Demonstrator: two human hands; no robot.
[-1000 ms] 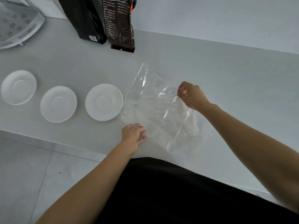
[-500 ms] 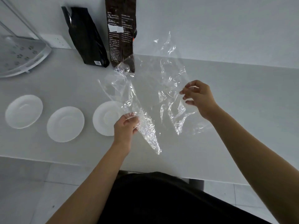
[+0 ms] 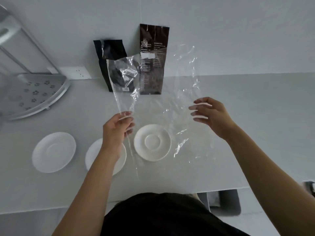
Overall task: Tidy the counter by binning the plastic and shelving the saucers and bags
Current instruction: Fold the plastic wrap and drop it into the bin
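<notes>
A clear plastic sheet [image 3: 160,106] hangs in the air above the counter, stretched between my hands. My left hand [image 3: 118,127] pinches its left edge. My right hand [image 3: 211,114] grips its right side with curled fingers. Three white saucers lie in a row on the counter: left saucer [image 3: 53,151], middle saucer [image 3: 121,159] partly under my left forearm, right saucer [image 3: 152,142] seen through the plastic. A black bag [image 3: 111,65] and a dark brown bag [image 3: 153,58] stand against the wall behind the plastic.
A grey corner shelf rack [image 3: 34,94] with perforated tiers stands at the far left on the white counter [image 3: 255,125]. A wall socket [image 3: 76,73] sits beside it. A grey bin [image 3: 221,205] shows below the counter's front edge at the right.
The plastic sheet has been lifted off the counter and spread wider between both hands. My view has tilted up, showing more wall and the whole bags.
</notes>
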